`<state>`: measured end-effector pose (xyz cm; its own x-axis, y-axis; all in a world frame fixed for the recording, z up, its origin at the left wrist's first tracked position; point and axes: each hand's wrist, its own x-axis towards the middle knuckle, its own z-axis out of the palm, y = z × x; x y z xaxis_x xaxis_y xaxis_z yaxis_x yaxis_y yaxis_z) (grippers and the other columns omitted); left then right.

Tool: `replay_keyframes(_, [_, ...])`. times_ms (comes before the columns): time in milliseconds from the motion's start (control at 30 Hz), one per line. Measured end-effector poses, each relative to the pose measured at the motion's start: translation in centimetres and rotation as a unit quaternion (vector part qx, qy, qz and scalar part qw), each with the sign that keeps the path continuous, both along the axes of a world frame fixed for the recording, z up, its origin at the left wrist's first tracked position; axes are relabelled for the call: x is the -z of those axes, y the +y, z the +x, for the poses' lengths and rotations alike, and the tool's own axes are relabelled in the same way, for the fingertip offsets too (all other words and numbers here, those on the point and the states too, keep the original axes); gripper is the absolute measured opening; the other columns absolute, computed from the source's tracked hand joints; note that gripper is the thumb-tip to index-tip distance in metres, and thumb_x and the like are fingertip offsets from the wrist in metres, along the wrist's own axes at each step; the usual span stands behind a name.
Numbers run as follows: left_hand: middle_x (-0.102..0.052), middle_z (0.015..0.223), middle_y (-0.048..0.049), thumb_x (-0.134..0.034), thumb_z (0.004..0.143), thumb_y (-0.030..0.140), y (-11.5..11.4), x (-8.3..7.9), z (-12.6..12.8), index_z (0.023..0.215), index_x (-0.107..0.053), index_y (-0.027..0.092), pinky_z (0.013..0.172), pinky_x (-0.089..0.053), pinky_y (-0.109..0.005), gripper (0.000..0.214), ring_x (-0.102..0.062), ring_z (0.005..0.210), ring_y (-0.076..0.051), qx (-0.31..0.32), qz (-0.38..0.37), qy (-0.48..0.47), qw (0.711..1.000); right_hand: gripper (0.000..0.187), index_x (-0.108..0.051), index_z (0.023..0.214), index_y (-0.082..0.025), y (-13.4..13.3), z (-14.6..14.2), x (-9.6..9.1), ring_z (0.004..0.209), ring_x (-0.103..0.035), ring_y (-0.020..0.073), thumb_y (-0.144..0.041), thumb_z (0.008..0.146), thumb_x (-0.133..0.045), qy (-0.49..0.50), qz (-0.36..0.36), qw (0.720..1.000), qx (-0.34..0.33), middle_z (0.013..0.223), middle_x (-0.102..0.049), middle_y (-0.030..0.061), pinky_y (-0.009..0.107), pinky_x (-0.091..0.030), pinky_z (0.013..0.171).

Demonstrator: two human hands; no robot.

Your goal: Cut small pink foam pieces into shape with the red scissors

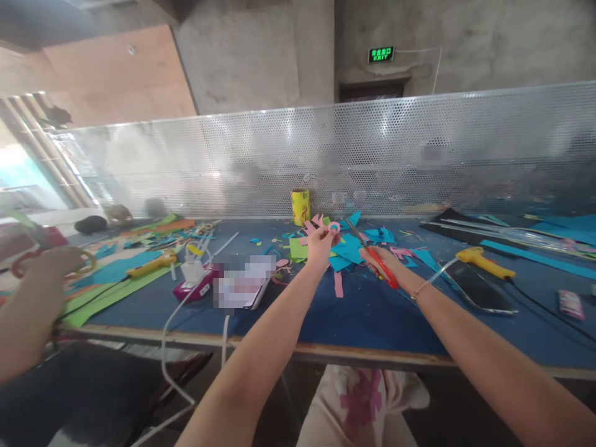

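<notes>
Between the fingertips of my left hand (320, 241) is a small pink paper ring (334, 226), held up over the pile of scraps. My right hand (379, 261) is closed around red-handled scissors (385, 268), whose blades point away and to the left, a little right of the ring. Whether the blades are parted is too blurred to tell. Below and behind both hands lie blue paper scraps (348, 249), a green piece (298, 249) and a pink strip (338, 284).
A yellow can (300, 207) stands near the perforated metal screen (261, 164). Left are a phone (244, 282), a purple power strip (198, 287) and a glue gun (153, 265). Right lie another phone (479, 288) and glue gun (487, 263). A co-worker's hand (49, 273) holds scissors at far left.
</notes>
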<state>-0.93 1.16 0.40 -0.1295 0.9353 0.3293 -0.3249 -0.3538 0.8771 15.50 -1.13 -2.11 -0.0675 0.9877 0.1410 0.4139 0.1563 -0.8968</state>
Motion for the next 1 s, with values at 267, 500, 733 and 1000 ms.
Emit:
replay_keyframes(267, [-0.061, 0.061, 0.0002, -0.071, 0.061, 0.033, -0.3, -0.4, 0.0, 0.072, -0.058, 0.015, 0.06, -0.049, -0.025, 0.025, -0.057, 0.055, -0.009, 0.0, 0.037, 0.017, 0.999, 0.039, -0.049, 0.054, -0.019, -1.4, 0.0, -1.5, 0.027, -0.035, 0.0065, -0.053, 0.07, -0.057, 0.055, -0.111, 0.992, -0.023, 0.036, -0.041, -0.0042, 0.019, -0.025, 0.027])
replay_keyframes(500, [-0.061, 0.056, 0.0004, -0.069, 0.063, 0.027, -0.8, -0.6, -0.2, 0.074, -0.057, 0.016, 0.058, -0.051, -0.026, 0.02, -0.058, 0.052, -0.011, -0.01, 0.063, 0.059, 0.996, 0.031, -0.05, 0.06, -0.018, -2.5, 0.0, -2.4, 0.03, -0.034, 0.0071, -0.046, 0.073, -0.056, 0.056, -0.1, 0.991, -0.066, 0.037, -0.04, -0.0054, 0.02, -0.027, 0.03])
replay_keyframes(733, [-0.062, 0.057, 0.0005, -0.067, 0.065, 0.028, -0.8, -0.5, -0.1, 0.072, -0.057, 0.016, 0.058, -0.051, -0.027, 0.017, -0.059, 0.052, -0.011, -0.007, 0.076, 0.083, 0.994, 0.03, -0.051, 0.063, -0.018, -3.2, -0.3, -2.7, 0.032, -0.034, 0.0065, -0.046, 0.074, -0.055, 0.054, -0.083, 0.992, -0.081, 0.04, -0.04, -0.006, 0.019, -0.028, 0.032])
replay_keyframes(1000, [-0.059, 0.054, 0.0023, -0.064, 0.068, 0.027, -0.8, -0.4, -0.1, 0.08, -0.062, 0.016, 0.055, -0.048, -0.024, 0.016, -0.056, 0.051, -0.01, -0.024, 0.112, 0.117, 0.987, 0.035, -0.049, 0.056, -0.018, -3.3, 0.0, -2.7, 0.033, -0.035, 0.0063, -0.049, 0.069, -0.06, 0.054, -0.061, 0.99, -0.116, 0.041, -0.04, -0.0053, 0.02, -0.028, 0.032])
